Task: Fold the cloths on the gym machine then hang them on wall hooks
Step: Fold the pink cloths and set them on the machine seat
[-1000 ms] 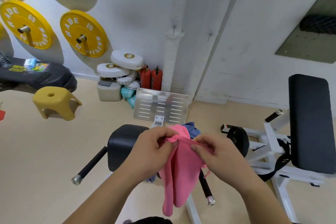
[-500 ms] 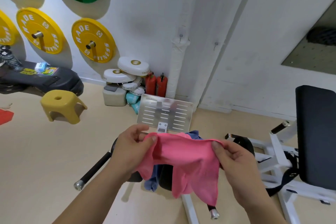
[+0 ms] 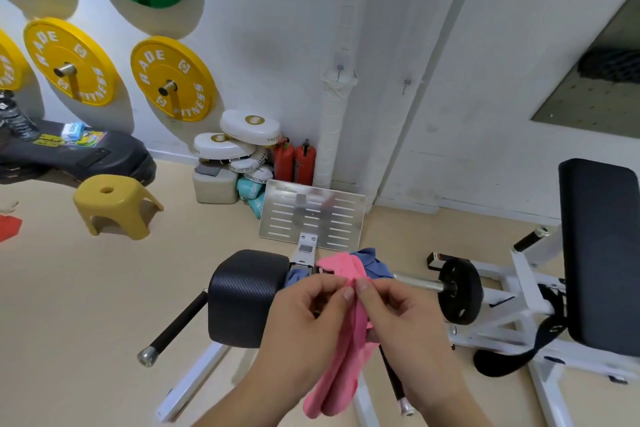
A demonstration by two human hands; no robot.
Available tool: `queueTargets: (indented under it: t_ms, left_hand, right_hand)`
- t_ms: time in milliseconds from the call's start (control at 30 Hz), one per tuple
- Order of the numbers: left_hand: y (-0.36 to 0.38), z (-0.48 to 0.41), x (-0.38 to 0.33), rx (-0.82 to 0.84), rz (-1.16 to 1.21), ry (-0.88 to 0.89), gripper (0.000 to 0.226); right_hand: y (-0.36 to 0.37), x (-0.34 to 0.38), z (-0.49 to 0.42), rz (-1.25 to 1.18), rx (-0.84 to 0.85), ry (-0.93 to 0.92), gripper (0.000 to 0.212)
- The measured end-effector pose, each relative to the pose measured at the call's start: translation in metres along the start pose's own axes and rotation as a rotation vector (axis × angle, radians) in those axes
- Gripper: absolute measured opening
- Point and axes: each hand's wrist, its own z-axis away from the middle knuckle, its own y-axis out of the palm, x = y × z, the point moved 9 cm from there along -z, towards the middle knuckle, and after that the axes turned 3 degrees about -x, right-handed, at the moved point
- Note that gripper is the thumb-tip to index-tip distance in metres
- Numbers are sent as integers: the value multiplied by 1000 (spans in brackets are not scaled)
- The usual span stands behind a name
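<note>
A pink cloth (image 3: 346,354) hangs folded lengthwise between my hands, its lower end dangling near the bottom of the view. My left hand (image 3: 308,322) and my right hand (image 3: 398,315) pinch its top edge together, fingertips almost touching. A blue cloth (image 3: 374,262) lies bunched on the gym machine behind the pink one, beside the black roller pad (image 3: 242,295). Two small wall hooks (image 3: 340,69) (image 3: 407,83) stick out of the white wall above.
A metal footplate (image 3: 311,218) stands behind the machine. A black weight plate (image 3: 459,291) and a padded black bench (image 3: 602,253) are to the right. A yellow stool (image 3: 114,204) sits at the left, with yellow and green plates on the wall.
My hands have come together, bringing the two top corners of the spread pink cloth against each other so it now hangs as a narrow fold.
</note>
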Motion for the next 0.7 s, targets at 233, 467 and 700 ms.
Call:
queueTargets:
  t_ms: [233, 467, 700]
  left_hand:
    - [-1, 3, -1, 21, -25, 23, 20]
    - [1, 10, -7, 3, -94, 109, 30]
    - [-5, 10, 0, -56, -77, 173, 23]
  right_hand:
    - [-5, -3, 6, -37, 0, 70, 5]
    - [-1, 0, 11, 1, 43, 34, 21]
    - [6, -2, 13, -8, 159, 62, 43]
